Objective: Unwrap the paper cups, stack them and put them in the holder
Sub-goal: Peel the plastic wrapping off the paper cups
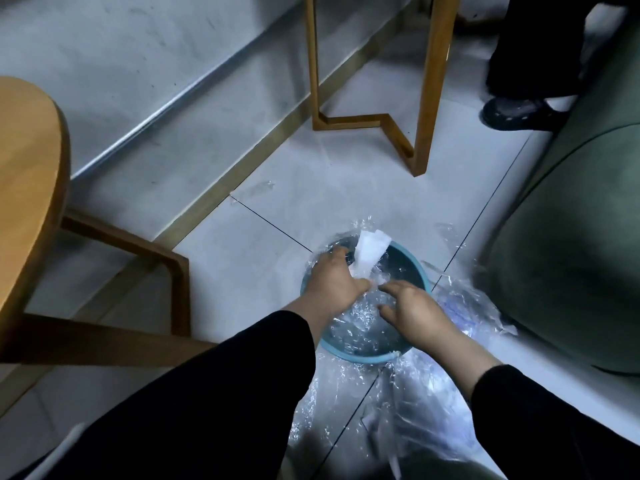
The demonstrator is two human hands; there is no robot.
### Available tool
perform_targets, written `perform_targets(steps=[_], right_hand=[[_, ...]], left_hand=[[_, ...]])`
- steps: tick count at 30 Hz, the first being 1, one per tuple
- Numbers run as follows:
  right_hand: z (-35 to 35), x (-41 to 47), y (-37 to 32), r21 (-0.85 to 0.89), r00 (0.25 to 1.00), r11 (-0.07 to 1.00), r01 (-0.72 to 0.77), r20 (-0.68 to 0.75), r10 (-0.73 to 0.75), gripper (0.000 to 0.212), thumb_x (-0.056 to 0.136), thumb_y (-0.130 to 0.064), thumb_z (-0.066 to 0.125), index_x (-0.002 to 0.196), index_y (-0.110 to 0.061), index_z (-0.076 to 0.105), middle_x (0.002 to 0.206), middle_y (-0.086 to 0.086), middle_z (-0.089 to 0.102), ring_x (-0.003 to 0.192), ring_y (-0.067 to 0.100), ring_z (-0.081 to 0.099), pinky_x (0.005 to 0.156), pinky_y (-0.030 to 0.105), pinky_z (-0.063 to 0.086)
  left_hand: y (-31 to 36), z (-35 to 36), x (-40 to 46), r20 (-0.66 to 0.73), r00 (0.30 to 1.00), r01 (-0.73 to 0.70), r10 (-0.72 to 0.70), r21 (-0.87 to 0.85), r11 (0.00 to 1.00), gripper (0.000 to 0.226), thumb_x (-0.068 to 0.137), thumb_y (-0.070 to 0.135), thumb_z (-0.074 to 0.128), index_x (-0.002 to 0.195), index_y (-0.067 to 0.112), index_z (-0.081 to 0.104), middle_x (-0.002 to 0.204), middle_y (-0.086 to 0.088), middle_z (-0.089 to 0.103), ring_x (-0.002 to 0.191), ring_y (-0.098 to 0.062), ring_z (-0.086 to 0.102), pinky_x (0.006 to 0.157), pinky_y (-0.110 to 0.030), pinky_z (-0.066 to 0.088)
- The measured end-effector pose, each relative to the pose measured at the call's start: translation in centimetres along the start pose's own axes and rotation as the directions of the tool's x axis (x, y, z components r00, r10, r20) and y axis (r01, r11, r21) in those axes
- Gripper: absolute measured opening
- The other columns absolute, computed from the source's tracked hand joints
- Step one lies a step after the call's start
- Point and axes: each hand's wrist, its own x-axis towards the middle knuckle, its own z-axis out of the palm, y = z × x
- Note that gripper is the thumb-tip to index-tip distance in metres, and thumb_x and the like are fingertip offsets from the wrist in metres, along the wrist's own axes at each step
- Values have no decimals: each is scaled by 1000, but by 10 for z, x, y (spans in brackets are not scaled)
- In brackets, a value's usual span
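Both hands are working over the bin point(349, 355) on the floor point(263, 237), near the sofa point(571, 237). The left hand point(330, 282) is reaching across the bin's far rim, fingers curled into the clear wrap point(353, 320) beside a white piece point(370, 252) that is sticking up out of the plastic — paper or a cup, I cannot tell which. The right hand point(415, 311) is lying flat with fingers spread, pressing on the wrap at the near right rim and gripping nothing. The hands are close together but not touching. No cups or holder are showing clearly. More wrap is spilling over the floor on the right. That film is looking thin, slippery and crinkly, so it is likely to slide under flat fingers; pinching a bunched fold should be serving better. Anything paper inside will be light and easily crushed, best taken by its sides, gently.
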Motion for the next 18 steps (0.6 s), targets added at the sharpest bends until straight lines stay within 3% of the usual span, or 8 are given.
perform_targets(steps=[3,6,12,18], right_hand=[[-6,-2,0,-11,988,998,-58,-142,56,24,92,-19,54,110,-14,70,111,14,71,104,34,63,83,33,46],[-11,-3,2,-44,975,999,-17,-222,7,14,90,-18,57,93,-12,69,94,12,65,94,36,61,80,37,47],[-34,-12,-17,8,938,994,105,-333,-96,14,92,-20,61,100,-14,72,101,7,64,99,30,61,93,36,48],[-72,-33,-59,-14,920,984,179,-353,-172,17,93,-16,60,105,-13,71,109,8,67,103,29,63,89,29,43]], left_hand=[[2,-5,-7,-85,992,-82,94,129,988,52,87,49,65,131,22,58,126,-1,65,114,-26,62,93,-35,51],[14,-13,-20,-153,972,-128,179,293,948,37,96,48,54,118,21,65,118,-3,68,107,-28,64,84,-34,52],[27,-38,-43,-159,960,-164,231,352,922,36,99,42,52,123,18,62,120,-7,55,111,-29,58,86,-40,51],[50,-89,-84,-207,937,-187,282,386,903,37,100,41,50,126,17,60,122,-8,57,117,-29,55,90,-39,49]])
